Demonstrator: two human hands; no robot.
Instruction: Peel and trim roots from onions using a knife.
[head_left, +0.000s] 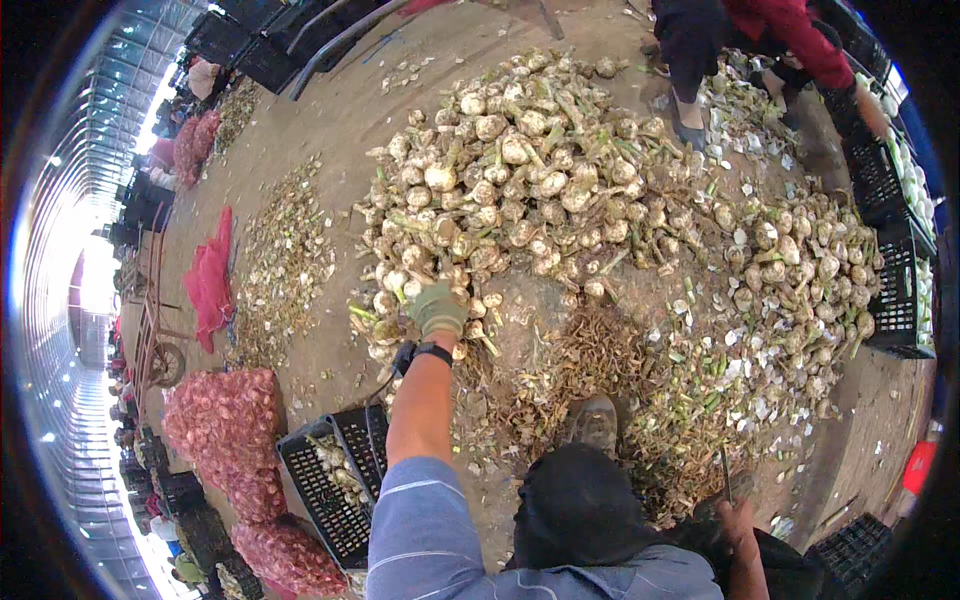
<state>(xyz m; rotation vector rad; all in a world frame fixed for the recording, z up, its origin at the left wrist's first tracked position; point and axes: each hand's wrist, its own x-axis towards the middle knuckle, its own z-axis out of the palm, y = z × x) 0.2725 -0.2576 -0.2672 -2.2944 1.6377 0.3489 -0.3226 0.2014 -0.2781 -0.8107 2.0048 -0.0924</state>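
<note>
My left hand, in a green work glove, reaches into the near left edge of a large heap of garlic bulbs with cut stems and roots. Its fingers touch the bulbs, but whether they grip one is hidden from above. Low on the right, my bare right hand is closed around a thin, dark, upright tool, which looks like a knife. Dry root trimmings lie before my shoe. To the right is a second garlic heap.
A black plastic crate holding some garlic stands left, beside full red mesh sacks. An empty red mesh bag and a hand cart are farther off. Another person bends by crates of white bulbs at right.
</note>
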